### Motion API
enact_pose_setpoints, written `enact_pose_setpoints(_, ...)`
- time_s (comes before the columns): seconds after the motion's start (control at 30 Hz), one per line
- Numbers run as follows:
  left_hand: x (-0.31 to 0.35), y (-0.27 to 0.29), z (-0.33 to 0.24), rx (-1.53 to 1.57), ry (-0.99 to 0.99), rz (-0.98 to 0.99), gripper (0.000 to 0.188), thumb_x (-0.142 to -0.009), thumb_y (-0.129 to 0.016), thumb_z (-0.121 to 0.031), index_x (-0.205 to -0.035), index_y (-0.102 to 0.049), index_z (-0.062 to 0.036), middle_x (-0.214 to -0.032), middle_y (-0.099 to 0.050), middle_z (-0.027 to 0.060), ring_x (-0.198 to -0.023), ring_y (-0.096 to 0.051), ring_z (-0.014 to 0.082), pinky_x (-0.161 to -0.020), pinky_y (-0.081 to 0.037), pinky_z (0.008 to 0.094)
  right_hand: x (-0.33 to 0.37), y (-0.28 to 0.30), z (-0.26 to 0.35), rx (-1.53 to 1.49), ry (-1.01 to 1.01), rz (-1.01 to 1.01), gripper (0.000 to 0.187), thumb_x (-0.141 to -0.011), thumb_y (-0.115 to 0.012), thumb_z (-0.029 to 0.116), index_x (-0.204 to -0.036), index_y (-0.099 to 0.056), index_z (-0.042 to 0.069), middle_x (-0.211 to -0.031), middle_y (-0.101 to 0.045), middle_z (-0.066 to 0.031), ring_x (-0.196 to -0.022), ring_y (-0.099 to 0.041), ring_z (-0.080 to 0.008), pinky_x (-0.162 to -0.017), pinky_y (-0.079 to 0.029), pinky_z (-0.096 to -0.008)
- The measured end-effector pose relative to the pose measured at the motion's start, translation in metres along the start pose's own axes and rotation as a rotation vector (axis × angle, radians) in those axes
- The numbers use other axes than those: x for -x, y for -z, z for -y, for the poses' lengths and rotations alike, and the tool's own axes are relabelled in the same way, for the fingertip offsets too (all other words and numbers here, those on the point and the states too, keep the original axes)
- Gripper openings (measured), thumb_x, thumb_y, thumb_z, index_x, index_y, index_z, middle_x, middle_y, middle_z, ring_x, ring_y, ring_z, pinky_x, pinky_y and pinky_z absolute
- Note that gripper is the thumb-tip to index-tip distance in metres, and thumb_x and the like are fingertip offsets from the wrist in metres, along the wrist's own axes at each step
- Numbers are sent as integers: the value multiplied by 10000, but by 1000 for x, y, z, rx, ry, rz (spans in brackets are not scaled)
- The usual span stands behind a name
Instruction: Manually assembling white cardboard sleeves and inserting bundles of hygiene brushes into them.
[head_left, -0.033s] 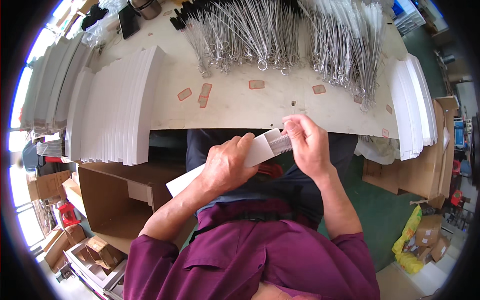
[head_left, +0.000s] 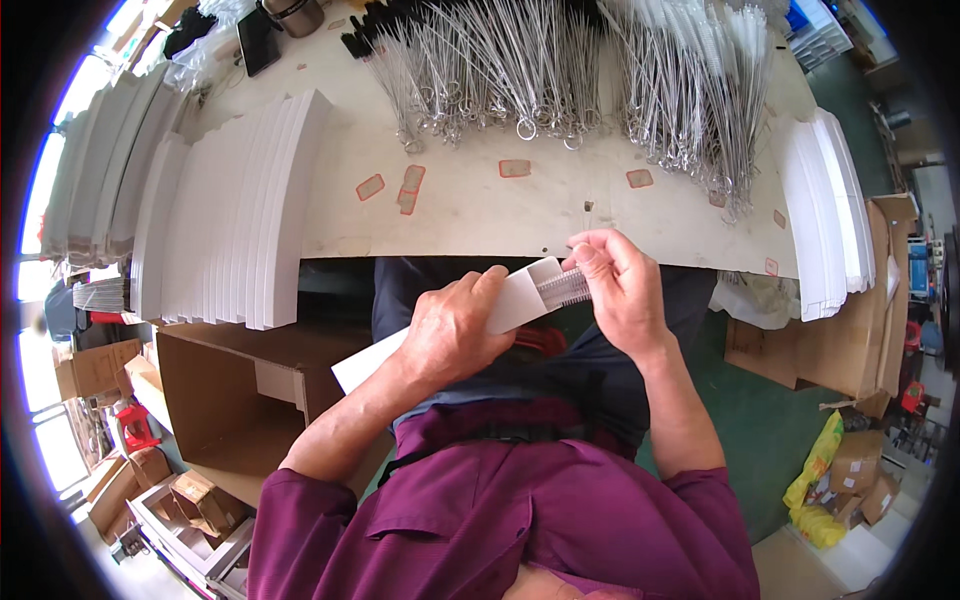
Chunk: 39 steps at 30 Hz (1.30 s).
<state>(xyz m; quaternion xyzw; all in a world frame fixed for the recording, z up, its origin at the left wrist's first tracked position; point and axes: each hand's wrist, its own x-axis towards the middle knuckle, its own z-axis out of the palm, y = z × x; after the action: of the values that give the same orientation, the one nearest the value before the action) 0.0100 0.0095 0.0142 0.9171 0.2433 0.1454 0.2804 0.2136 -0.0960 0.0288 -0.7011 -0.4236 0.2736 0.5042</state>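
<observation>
My left hand is wrapped round a long, narrow white box, held slantwise over my lap below the table edge. Spiral-bristled wire brushes stick out of the box's end flap and reach toward my right hand. My right hand is closed at that end, thumb and fingers pinched on the brushes; its fingertips partly hide the grip. The far end of the box passes under my left forearm.
On the table lie a wide bunch of looped wire brushes and another bunch with white bristles. White boxes stand stacked at left, more white boxes at right. An open carton sits below left.
My right hand has shifted slightly to the right, and a little more of the bristles shows outside the box. My left hand and the box stay put.
</observation>
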Motion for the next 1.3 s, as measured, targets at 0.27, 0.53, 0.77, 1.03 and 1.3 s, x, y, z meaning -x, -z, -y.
enact_pose_setpoints(0.27, 2, -5, -1, 41, -20, 16, 577, -724, -823, -154, -1232, -588, -16, -897, -685, 161, -799, -708, 368, -688, -585, 477, 12, -15, -22, -88, -27, -62, 214, -1054, -633, 161, -1149, -680, -25, -896, -778, -132, -813, -750, -172, -738, -572, -306)
enact_pose_setpoints(0.53, 8, -9, 0, 25, -24, 11, 583, -721, -817, -140, -1241, -588, -11, -865, -676, 152, -779, -707, 362, -668, -587, 467, 16, -27, -15, -385, -181, 10, 278, -1060, -595, 103, -1282, -620, -63, -1097, -770, -157, -971, -712, -142, -875, -559, -298)
enact_pose_setpoints(0.77, 10, -7, 7, -27, -71, -28, 666, -698, -827, -159, -1279, -558, 25, -872, -641, 143, -770, -702, 321, -626, -583, 428, 18, -11, -7, -276, -220, 34, 282, -1053, -646, 163, -1213, -662, -69, -1030, -759, -110, -924, -690, -104, -819, -560, -265)
enact_pose_setpoints(1.03, 13, -10, 9, -27, -65, -6, 690, -701, -832, -163, -1300, -548, 26, -884, -638, 143, -783, -700, 321, -638, -584, 426, 23, -15, -9, -162, -198, 10, 193, -1004, -721, 144, -1075, -730, -36, -880, -756, -52, -792, -685, -71, -694, -546, -242)
enact_pose_setpoints(1.3, 14, -11, 9, -39, -58, -11, 640, -700, -818, -122, -1272, -566, 14, -857, -639, 141, -775, -695, 328, -650, -581, 443, 24, -16, -17, -122, -130, -128, 152, -986, -736, 111, -1045, -742, -29, -861, -755, -48, -783, -685, -65, -690, -547, -236)
